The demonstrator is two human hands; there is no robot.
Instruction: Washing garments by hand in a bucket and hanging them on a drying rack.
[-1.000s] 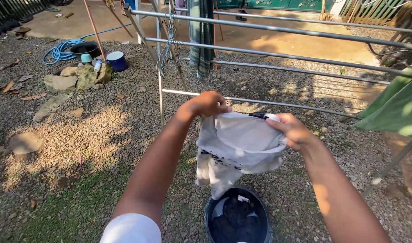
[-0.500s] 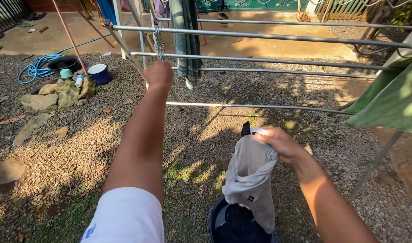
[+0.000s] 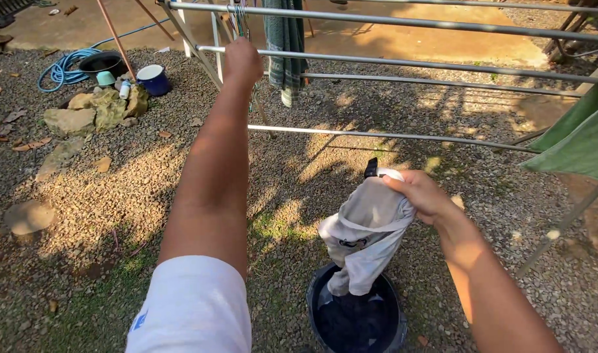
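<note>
- Head view: the right hand [image 3: 422, 195] has its fingers closed around the top of a pale grey garment [image 3: 366, 229], which hangs down limp from that grip.
- The garment's lower end dips into a dark round bucket [image 3: 390, 330] standing on the gravel ground [image 3: 149, 170] directly beneath it, near the bottom edge of the view.
- The left hand [image 3: 242, 60] is stretched far forward, fingers curled over a metal rail of the drying rack [image 3: 443, 70], well apart from the garment.
- A dark green towel [image 3: 284, 46] hangs over the rack's far rails, just right of the left hand.
- A blue hose [image 3: 62, 68], a blue-rimmed bowl [image 3: 153, 77] and some rocks [image 3: 93, 108] lie at the gravel's far left corner.
- A green cloth [image 3: 577, 140] hangs at the right edge.
</note>
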